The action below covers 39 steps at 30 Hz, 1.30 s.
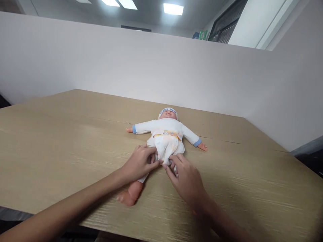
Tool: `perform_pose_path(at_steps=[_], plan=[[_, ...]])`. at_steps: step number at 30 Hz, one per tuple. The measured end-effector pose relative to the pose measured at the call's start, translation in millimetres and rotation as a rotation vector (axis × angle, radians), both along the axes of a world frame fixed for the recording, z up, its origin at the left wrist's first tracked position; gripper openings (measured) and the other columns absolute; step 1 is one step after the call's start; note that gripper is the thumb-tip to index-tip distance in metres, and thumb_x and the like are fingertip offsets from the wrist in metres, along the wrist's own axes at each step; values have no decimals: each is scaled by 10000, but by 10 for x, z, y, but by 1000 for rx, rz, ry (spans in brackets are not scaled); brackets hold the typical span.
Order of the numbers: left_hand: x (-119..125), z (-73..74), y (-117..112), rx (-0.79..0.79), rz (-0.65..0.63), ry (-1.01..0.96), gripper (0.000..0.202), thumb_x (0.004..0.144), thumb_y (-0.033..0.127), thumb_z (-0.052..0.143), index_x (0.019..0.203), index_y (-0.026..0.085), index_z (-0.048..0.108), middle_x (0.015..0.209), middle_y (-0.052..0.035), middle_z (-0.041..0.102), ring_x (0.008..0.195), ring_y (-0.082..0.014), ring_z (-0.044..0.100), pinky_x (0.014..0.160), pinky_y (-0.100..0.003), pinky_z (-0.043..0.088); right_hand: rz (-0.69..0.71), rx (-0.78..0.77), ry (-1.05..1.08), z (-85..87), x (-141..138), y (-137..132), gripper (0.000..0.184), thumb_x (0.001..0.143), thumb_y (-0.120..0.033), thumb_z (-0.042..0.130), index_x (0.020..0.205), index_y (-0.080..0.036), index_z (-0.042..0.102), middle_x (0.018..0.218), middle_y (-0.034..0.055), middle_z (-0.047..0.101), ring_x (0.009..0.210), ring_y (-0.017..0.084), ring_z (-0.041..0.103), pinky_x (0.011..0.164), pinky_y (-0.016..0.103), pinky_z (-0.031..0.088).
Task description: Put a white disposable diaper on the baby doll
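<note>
A baby doll (168, 124) lies on its back on the wooden table, head away from me and arms spread. It wears a white top with blue cuffs and a white cap with blue lettering. Around its hips sits a white diaper (166, 144) with an orange-patterned waistband. My left hand (142, 161) pinches the diaper's edge at the leg on the left side. My right hand (185, 176) grips the opposite edge near the crotch, fingertips close to those of my left. One bare doll foot (127, 196) shows below my left wrist; the other leg is mostly hidden by my right hand.
The wooden table (75, 151) stretches to both sides of the doll. A white partition (126, 64) rises behind its far edge. Dark objects (311, 159) are partly visible beyond the table's right edge.
</note>
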State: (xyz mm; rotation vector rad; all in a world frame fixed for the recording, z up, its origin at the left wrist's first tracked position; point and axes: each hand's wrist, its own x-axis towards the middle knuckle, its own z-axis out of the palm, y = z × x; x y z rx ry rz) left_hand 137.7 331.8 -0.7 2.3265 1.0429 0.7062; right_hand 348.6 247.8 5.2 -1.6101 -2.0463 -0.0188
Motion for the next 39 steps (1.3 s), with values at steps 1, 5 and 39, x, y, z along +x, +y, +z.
perform_pose_path(at_steps=[1, 5, 39], plan=[[-1, 1, -2, 0, -12, -10, 405, 1021, 537, 675, 789, 233, 541, 784, -12, 670, 900, -277, 602, 867, -424, 403, -2, 5, 3, -22, -1, -10, 86, 1039, -299, 640, 968, -253, 650, 995, 60, 722, 778, 226, 688, 617, 334, 447], [-27, -7, -34, 31, -51, -81, 284, 1047, 470, 638, 893, 235, 599, 1009, -49, 717, 1030, -289, 620, 954, -449, 435, 22, -18, 56, -71, 5, -57, 76, 1047, -286, 632, 1110, -260, 663, 1167, 93, 718, 1001, 293, 717, 755, 401, 554], [-40, 32, 64, -683, 7, -476, 505, 880, 613, 827, 1162, 198, 775, 1182, -89, 804, 1088, -313, 714, 905, -392, 539, -78, -185, 423, 73, 131, 115, 281, 962, -472, 701, 817, -232, 717, 928, 43, 782, 943, 270, 648, 866, 383, 448]])
